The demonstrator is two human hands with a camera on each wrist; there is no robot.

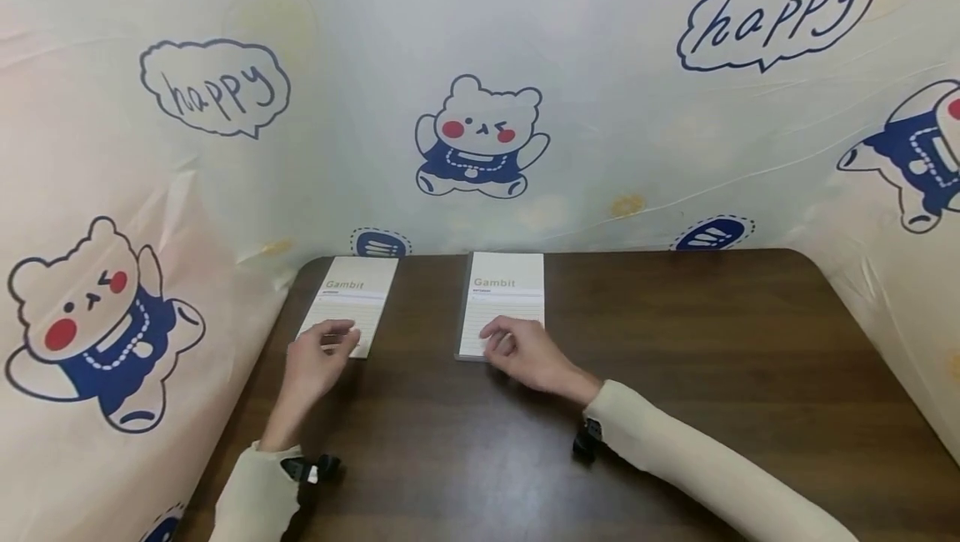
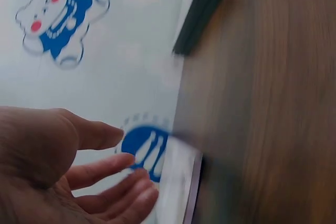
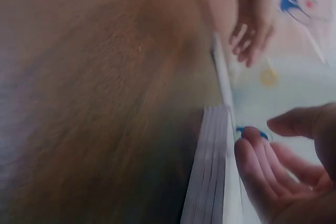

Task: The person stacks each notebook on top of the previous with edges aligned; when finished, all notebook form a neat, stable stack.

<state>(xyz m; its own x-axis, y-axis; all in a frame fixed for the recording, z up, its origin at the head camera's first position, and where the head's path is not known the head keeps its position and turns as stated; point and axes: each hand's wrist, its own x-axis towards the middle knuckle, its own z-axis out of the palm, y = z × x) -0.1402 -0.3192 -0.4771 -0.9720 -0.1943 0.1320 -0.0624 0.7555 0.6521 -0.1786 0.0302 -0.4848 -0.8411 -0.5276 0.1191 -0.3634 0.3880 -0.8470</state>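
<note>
Two places on the dark table hold white notepads marked "Gambit". On the left lies a notepad (image 1: 357, 283) with ruled lines, its edge thin in the left wrist view. To its right is a stack of notepads (image 1: 506, 271), whose several layers show in the right wrist view. My left hand (image 1: 318, 358) hovers over the lower end of the left notepad, thumb and fingers apart with nothing between them. Over the lower right of the stack is my right hand (image 1: 528, 352), fingers loosely bent, thumb separate, holding nothing.
The brown wooden table (image 1: 675, 342) extends right of the stack and towards me. A pale curtain (image 1: 337, 150) printed with bears and "happy" bubbles encloses its back and sides. Each sleeve carries a small black wrist camera (image 1: 587, 440).
</note>
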